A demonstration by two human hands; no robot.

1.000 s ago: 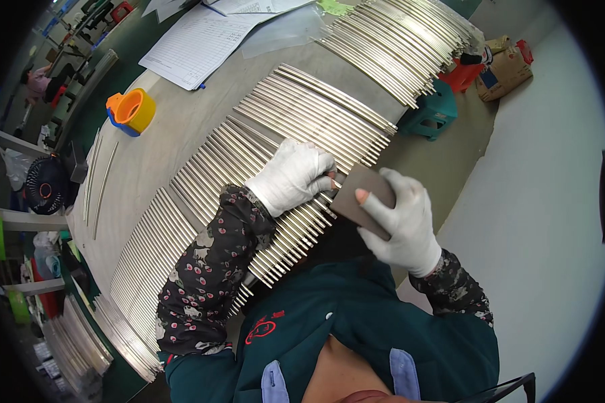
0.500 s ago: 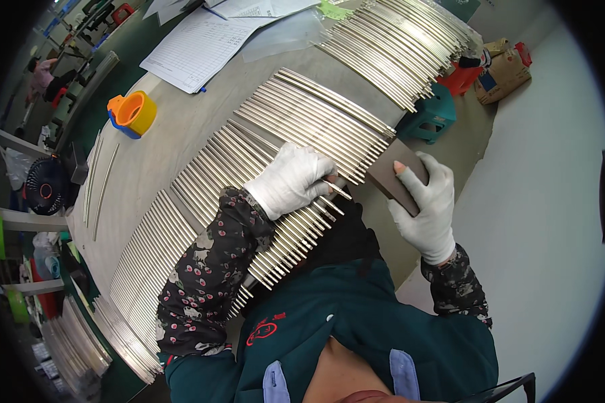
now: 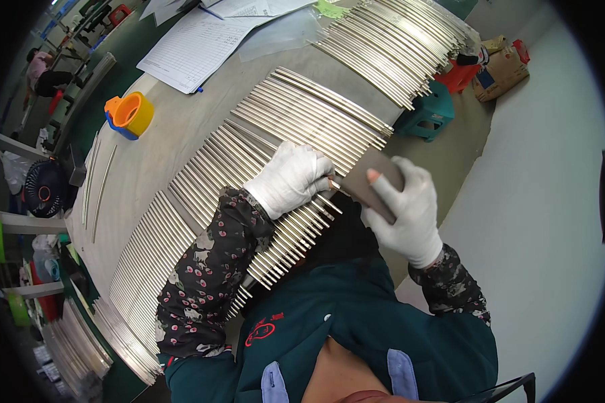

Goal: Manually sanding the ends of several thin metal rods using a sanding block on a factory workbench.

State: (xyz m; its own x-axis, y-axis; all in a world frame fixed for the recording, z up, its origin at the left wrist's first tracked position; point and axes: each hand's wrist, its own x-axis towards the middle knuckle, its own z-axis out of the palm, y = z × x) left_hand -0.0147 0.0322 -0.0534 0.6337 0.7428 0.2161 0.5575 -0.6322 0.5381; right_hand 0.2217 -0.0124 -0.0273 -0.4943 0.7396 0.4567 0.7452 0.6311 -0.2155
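Pressing left hand clenched on metal rods, their long axes toward the person; right hand grasping dark block.

A factory workshop: rows of metal rods cover a long workbench beside paperwork.

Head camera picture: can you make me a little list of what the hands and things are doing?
left hand: white glove, pressing down on the metal rods
right hand: white glove, holding a dark block at the rod ends
table: grey, rods in rows
tape roll: yellow and orange, far left
papers: at the far edge
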